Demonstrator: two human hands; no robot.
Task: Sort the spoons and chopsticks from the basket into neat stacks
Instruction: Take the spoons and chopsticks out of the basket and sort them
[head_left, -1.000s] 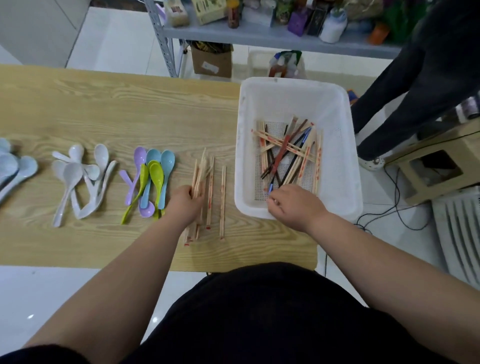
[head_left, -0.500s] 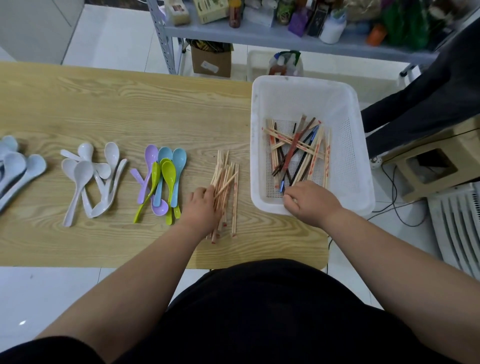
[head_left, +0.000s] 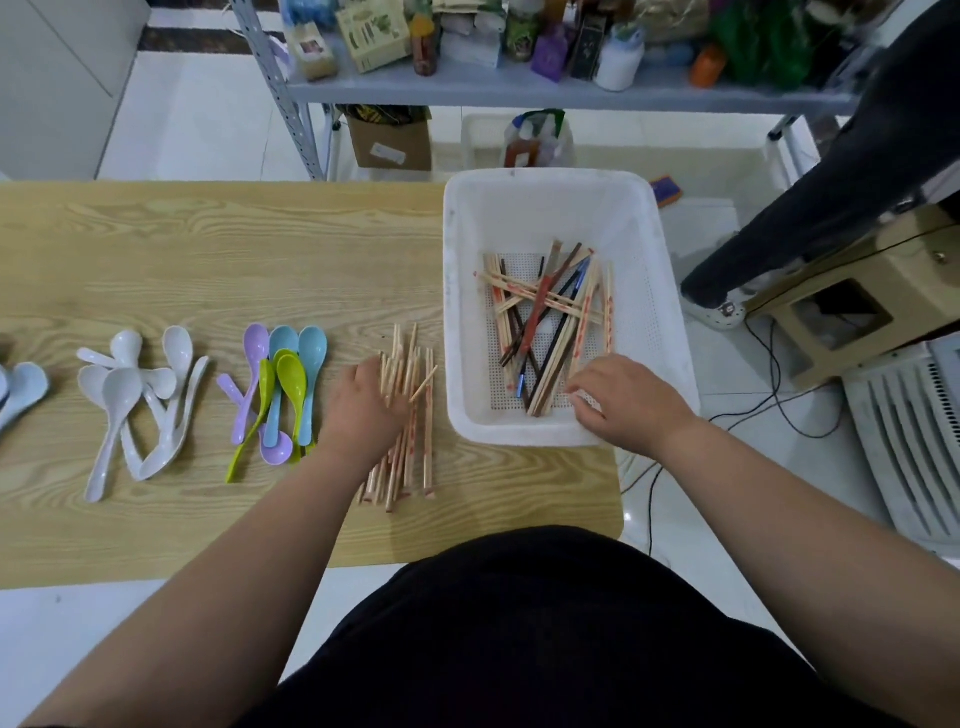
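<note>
Reaching the basket chopsticks' (head_left: 540, 322) near ends, shafts running away, the right hand (head_left: 631, 402) is curling, the left hand (head_left: 363, 410) is resting on the sorted pile (head_left: 427, 457) — neither grip confirmable.

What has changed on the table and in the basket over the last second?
The left hand has pushed the spread light chopsticks on the table together into a tighter bundle beside the basket. The right hand has shifted rightwards along the basket's near end, over the mixed chopsticks. The white spoons and coloured spoons lie as before.
</note>
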